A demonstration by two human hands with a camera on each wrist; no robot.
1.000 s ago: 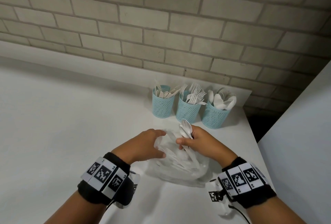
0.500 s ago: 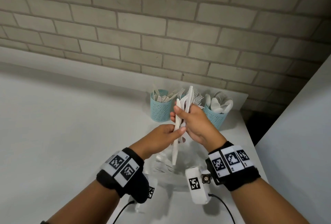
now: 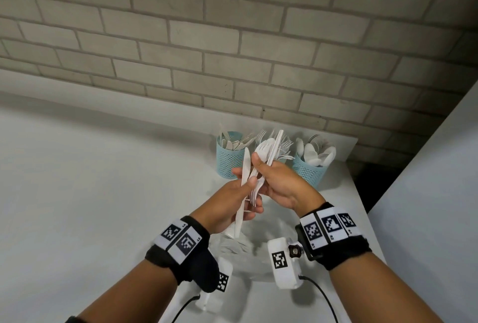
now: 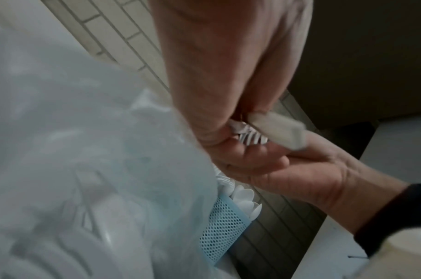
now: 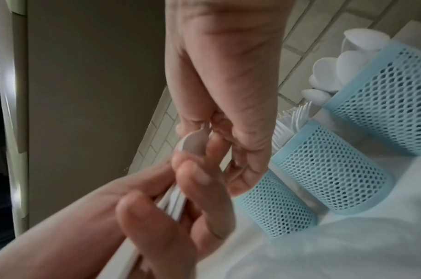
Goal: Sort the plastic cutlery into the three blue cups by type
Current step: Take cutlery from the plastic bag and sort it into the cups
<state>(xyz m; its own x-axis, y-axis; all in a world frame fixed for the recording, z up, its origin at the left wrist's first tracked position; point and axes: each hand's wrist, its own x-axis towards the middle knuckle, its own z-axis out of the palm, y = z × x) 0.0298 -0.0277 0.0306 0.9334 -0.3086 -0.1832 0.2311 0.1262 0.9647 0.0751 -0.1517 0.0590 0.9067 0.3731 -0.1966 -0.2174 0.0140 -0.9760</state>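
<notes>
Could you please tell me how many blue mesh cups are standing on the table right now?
3, in a row by the brick wall: the left cup holds knives, the middle cup, mostly hidden behind the hands in the head view, holds forks, and the right cup holds spoons.

Both hands (image 3: 258, 188) hold white cutlery (image 3: 261, 157) before three blue cups (image 3: 230, 159).

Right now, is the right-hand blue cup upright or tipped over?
Upright. In the head view the right-hand blue cup stands on its base on the table, white spoons sticking up out of its open top.
</notes>
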